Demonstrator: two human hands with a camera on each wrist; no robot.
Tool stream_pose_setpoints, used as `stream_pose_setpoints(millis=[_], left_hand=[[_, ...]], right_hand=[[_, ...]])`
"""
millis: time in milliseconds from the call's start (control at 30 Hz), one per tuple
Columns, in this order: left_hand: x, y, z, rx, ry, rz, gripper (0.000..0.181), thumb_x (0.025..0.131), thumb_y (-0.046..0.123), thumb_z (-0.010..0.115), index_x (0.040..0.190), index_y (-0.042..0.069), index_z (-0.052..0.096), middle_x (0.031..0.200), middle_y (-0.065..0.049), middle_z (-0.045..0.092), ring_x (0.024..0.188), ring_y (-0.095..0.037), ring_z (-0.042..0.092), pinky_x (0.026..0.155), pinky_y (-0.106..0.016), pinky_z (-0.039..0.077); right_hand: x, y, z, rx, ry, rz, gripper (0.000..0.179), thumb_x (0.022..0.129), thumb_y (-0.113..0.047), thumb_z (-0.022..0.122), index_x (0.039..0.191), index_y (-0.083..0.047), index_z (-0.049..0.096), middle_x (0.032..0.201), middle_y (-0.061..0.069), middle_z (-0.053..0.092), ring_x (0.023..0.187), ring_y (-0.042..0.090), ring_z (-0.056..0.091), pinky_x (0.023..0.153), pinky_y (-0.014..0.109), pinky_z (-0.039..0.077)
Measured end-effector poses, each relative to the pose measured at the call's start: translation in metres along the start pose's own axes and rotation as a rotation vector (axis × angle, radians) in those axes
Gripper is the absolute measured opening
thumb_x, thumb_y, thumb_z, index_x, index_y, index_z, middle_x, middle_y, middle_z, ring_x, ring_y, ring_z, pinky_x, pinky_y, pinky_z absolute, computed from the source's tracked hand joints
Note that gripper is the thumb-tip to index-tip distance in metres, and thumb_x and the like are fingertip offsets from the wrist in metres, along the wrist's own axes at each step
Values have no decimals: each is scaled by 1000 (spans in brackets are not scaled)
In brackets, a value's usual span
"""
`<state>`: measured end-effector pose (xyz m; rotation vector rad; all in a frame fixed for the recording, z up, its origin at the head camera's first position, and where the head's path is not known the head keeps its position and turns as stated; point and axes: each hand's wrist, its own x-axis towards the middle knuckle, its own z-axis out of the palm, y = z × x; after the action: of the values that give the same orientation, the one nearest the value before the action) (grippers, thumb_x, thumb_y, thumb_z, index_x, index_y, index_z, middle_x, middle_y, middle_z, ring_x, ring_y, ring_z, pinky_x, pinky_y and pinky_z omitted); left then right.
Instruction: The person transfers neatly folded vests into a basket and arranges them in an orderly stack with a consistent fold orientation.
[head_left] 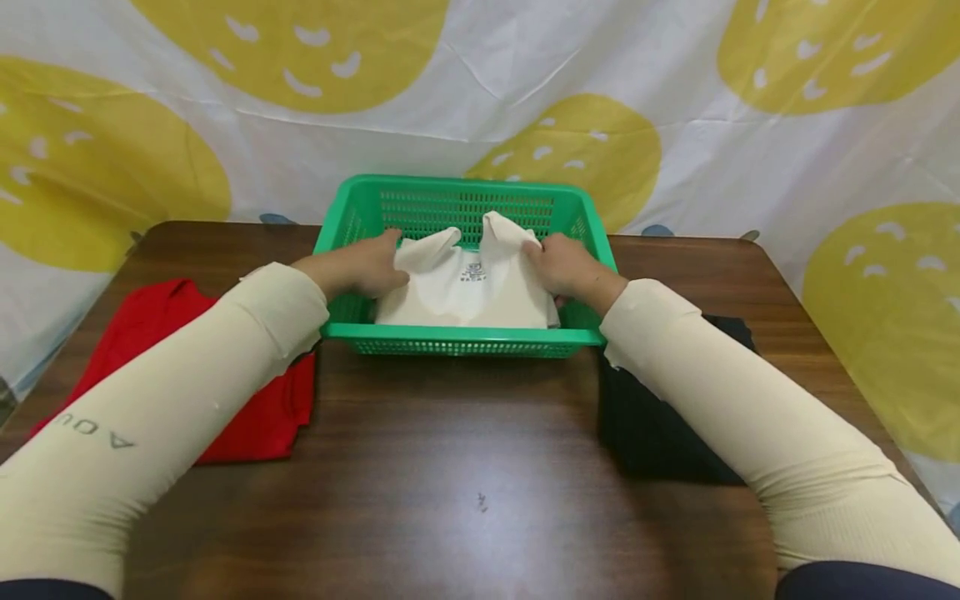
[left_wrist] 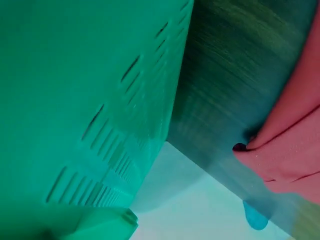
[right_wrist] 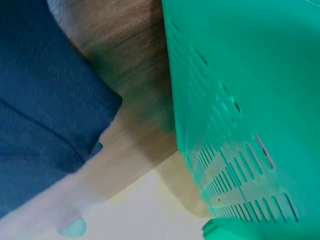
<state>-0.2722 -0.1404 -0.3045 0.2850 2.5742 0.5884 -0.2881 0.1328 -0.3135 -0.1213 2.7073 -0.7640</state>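
Note:
A cream shirt (head_left: 465, 287) with a printed mark inside its neck lies folded in a green plastic basket (head_left: 461, 334). At the shirt's left side, my left hand (head_left: 367, 265) grips the cloth, thumb over it. My right hand (head_left: 568, 268) pinches the shirt's upper right part, where the collar stands raised. Both forearms cross the basket's side rims. The wrist views show the basket's slotted outer walls (left_wrist: 100, 150) and neither hand; fingers under the cloth are hidden.
Left of the basket lies a red garment (head_left: 255, 417), partly under my left sleeve. A black garment (head_left: 660, 425) is on the right, partly covered by my right sleeve. Behind the brown wooden table (head_left: 465, 433) hangs a white curtain (head_left: 420, 154) with yellow shapes.

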Motion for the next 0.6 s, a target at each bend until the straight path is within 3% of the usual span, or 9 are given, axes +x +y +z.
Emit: stream_pose_setpoints(millis=[133,233,300,367,433,600], left_hand=[[-1,2,4,36,56,17,78,104,22,47,158,-1,-2,157,-30,31,142,-43,38,113,-55,38],[-2,4,5,102,158,57,74,100,20,51,158,1,9,149,-31,40,135,-44,45,108,-55,41],[-3,7,6,158,235,85,68,99,19,54,156,3,21,148,-30,40,136,-45,43,109,-57,41],[-4,10,8,212,284,107,60,98,21,55,151,5,31,146,-27,42,132,-44,46,107,-58,42],[-5,12,11,263,292,136,53,99,22,56,146,5,40,140,-24,48,124,-40,52,102,-56,46],[-4,12,17,343,185,197,44,99,23,55,139,4,51,129,-21,56,112,-33,58,101,-50,48]], right_hand=[[-3,0,1,-119,123,-97,46,108,-39,34,128,3,44,96,19,59,64,24,59,58,37,53],[-6,0,0,-204,255,-205,36,107,-35,41,114,-1,45,89,16,56,75,28,57,66,38,46],[-6,1,0,-252,292,-270,31,106,-32,46,108,-2,49,90,15,56,81,29,55,71,40,46],[-7,2,0,-294,263,-330,28,105,-29,49,105,-2,55,96,15,59,89,30,55,79,42,47],[-7,3,1,-338,187,-371,28,104,-27,50,108,-2,61,105,16,62,98,30,55,87,42,47],[-8,5,7,-416,-41,-442,40,104,-30,50,130,-1,60,133,20,58,130,35,48,111,47,39]])
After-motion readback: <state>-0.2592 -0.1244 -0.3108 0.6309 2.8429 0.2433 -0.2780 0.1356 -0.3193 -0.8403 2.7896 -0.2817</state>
